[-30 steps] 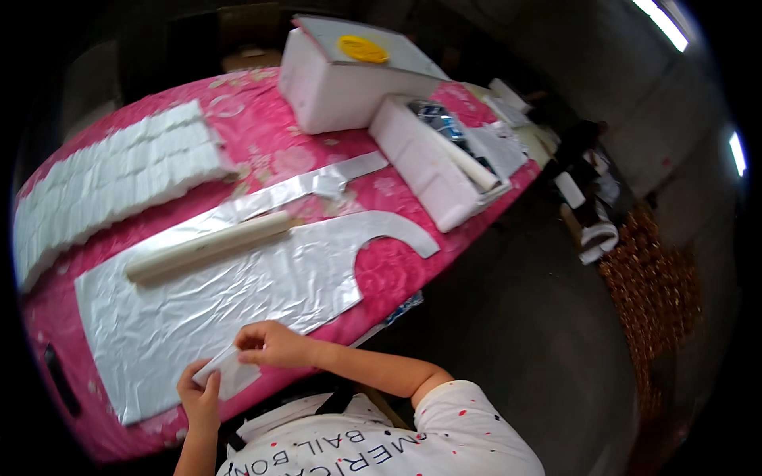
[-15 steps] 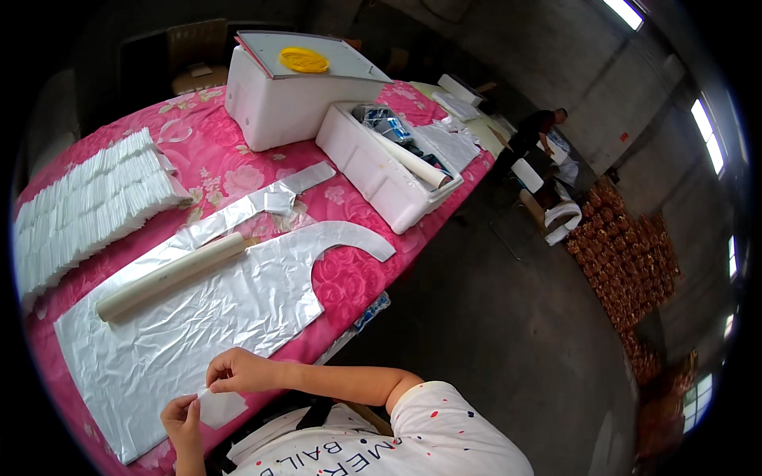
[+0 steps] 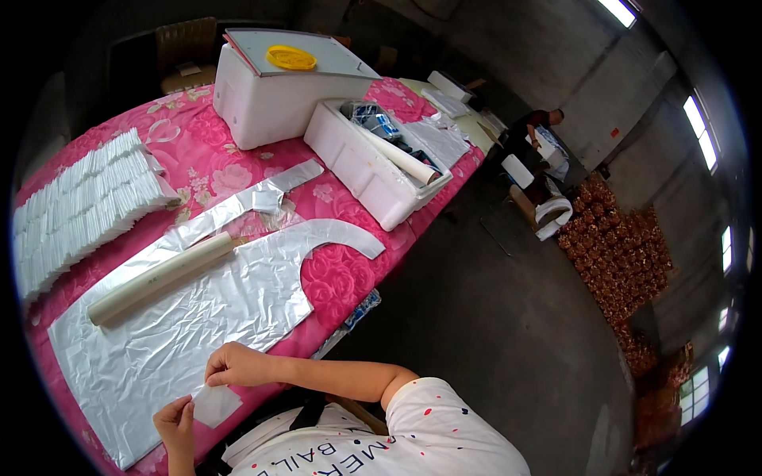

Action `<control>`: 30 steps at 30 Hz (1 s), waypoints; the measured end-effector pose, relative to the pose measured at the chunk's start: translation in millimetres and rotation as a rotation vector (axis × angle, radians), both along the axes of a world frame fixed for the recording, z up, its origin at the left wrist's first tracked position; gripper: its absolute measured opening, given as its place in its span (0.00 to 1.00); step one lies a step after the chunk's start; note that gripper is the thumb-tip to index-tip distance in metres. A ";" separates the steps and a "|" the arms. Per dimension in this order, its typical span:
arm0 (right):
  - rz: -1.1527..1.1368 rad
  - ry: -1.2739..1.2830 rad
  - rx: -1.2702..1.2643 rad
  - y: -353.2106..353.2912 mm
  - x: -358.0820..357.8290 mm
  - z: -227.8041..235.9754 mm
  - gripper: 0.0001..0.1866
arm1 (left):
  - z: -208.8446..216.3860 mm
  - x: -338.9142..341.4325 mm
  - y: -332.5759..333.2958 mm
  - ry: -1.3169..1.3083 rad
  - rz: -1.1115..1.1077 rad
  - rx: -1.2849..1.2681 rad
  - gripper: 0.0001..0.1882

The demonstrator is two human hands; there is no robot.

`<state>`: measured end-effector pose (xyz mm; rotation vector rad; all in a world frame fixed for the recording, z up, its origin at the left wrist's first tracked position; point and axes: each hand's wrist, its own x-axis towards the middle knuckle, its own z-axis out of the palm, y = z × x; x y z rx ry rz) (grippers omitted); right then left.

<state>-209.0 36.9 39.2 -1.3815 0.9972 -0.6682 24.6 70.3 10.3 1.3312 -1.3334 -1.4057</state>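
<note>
Both hands hold a small white square piece [image 3: 213, 403] over the near edge of a wide crinkled silver foil sheet [image 3: 190, 317]. My left hand [image 3: 176, 424] pinches its lower left corner. My right hand [image 3: 234, 366] pinches its upper edge, forearm reaching in from the right. A cream cardboard roll [image 3: 159, 276] lies across the foil farther off. A curved cut-out shows the pink flowered tablecloth [image 3: 333, 278] to the right of the foil.
Rows of stacked white folded pieces [image 3: 79, 210] fill the table's left. A narrow foil strip [image 3: 238, 208] lies behind the roll. A white foam box with a yellow lid disc [image 3: 278, 83] and an open foam tray [image 3: 373, 170] stand at the back. A person [image 3: 533, 131] works far right.
The view has swung left and down, so the table and boxes sit further right in the picture. Both hands keep hold of the white piece at the foil's near edge.
</note>
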 end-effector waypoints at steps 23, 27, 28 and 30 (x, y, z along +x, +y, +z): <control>-0.398 -0.060 -0.069 -94.5 -57.2 16.4 0.04 | 10.6 28.3 -21.1 -0.158 0.084 -0.198 0.19; -0.718 0.459 -0.707 -171.6 -106.1 46.0 0.13 | 6.4 38.6 -21.4 -0.638 0.018 -0.535 0.20; -0.777 0.473 -0.874 -196.0 -120.9 43.1 0.13 | 3.2 36.7 -21.9 -0.688 -0.005 -0.609 0.21; -0.814 0.735 -1.191 -237.0 -135.1 44.6 0.08 | -5.2 34.8 -21.8 -0.799 -0.048 -0.755 0.21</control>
